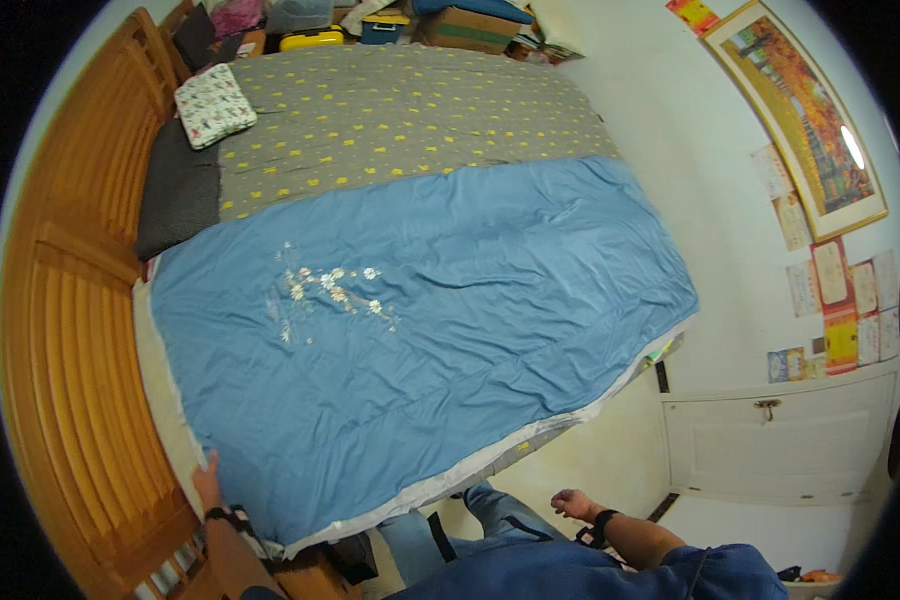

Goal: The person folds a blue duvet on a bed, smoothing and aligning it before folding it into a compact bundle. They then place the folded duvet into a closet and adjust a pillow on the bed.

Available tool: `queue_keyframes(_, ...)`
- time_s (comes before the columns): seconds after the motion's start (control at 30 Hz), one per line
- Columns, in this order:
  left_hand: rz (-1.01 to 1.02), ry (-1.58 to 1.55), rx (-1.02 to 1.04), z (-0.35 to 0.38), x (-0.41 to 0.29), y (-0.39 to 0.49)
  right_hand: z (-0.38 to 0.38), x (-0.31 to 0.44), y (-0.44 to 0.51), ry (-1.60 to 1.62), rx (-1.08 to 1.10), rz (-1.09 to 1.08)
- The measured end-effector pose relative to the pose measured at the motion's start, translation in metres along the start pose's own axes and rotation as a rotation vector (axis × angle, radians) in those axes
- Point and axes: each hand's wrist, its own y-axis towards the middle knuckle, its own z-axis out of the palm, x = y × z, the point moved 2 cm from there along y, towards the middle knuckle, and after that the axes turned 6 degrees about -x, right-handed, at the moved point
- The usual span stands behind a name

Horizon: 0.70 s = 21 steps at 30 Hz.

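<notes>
A blue quilt [450,322] with embroidered white flowers lies wrinkled over the near part of the bed, its pale underside showing along the front edge. At the quilt's left edge, close to the wooden headboard [82,360], my left hand [207,484] touches the fabric; its grip on the cloth is not clear. My right hand [574,504] hangs apart from the bed, above the floor, fingers loosely bent with nothing in them. Beyond the quilt spreads a grey bedsheet [420,112] with yellow figures.
A dark pillow [180,187] and a folded patterned cloth [215,105] lie by the headboard. Past the bed's far side stand a cardboard box [469,31] and a yellow case [311,38]. On the right wall hangs a framed picture [810,120] above a white door [780,442].
</notes>
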Motion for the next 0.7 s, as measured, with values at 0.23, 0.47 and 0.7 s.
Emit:
queue_keyframes(0.23, 0.168, 0.207, -0.257, -0.034, 0.077, -0.167, -0.032, 0.034, 0.070, -0.069, 0.067, -0.370)
queue_keyframes(0.47, 0.288, 0.515, -0.352, -0.082, -0.010, -0.216, -0.056, 0.035, 0.116, -0.051, -0.016, -0.400)
queue_keyframes(0.7, 0.023, 0.789, 0.188, -0.066, 0.025, -0.237, 0.008, 0.040, 0.092, 0.058, -0.007, -0.344)
